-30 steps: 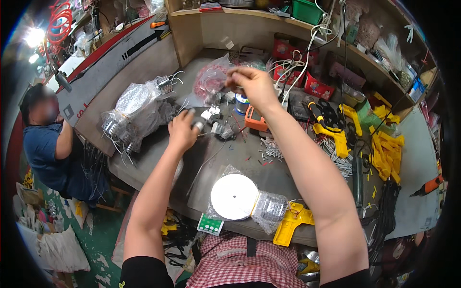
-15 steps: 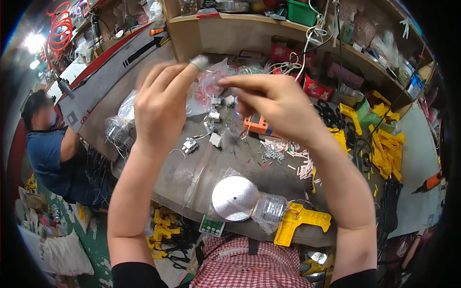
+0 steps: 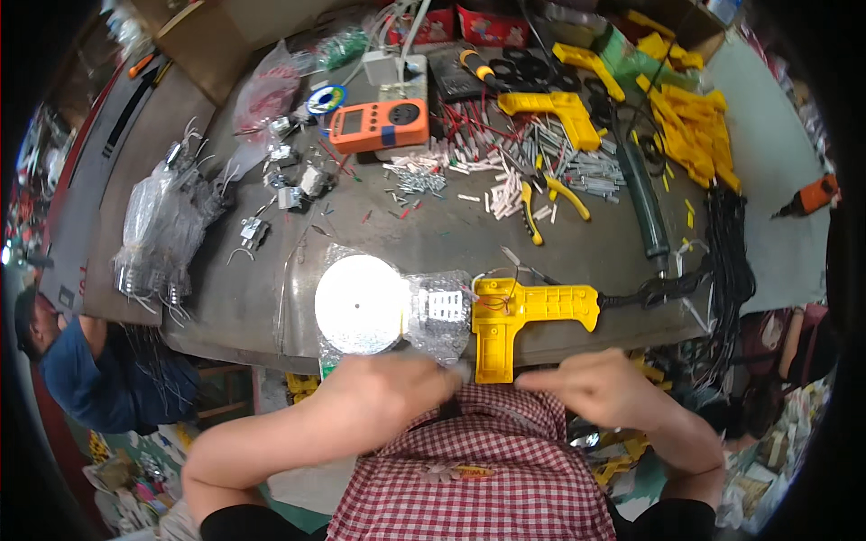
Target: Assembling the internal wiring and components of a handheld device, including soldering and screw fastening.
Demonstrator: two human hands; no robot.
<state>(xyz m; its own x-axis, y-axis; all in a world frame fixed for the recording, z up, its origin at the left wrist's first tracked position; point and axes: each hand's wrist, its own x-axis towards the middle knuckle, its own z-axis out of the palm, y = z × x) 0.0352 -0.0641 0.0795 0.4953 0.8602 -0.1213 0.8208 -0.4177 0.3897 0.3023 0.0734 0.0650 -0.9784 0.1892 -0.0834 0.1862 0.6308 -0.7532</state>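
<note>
In front of me lies a pistol-shaped yellow plastic housing half, its inside facing up with thin wires in it. A bright round metal disc and a slotted metal neck, both in clear bubble wrap, join its left end. My left hand hovers below the neck at the table's near edge, fingers curled and smeared by motion; whether they hold something is hidden. My right hand is just right of the housing's lower tip, index finger stretched towards it, with nothing visible in it.
An orange meter sits at the back beside scattered white sleeves and screws. Yellow-handled pliers and a dark green handled tool lie to the right. Wrapped metal parts are left; a person sits beyond.
Both hands have come down from over the back of the table to its near edge. The view has tilted downward, and the housing with its disc now lies fully exposed.
</note>
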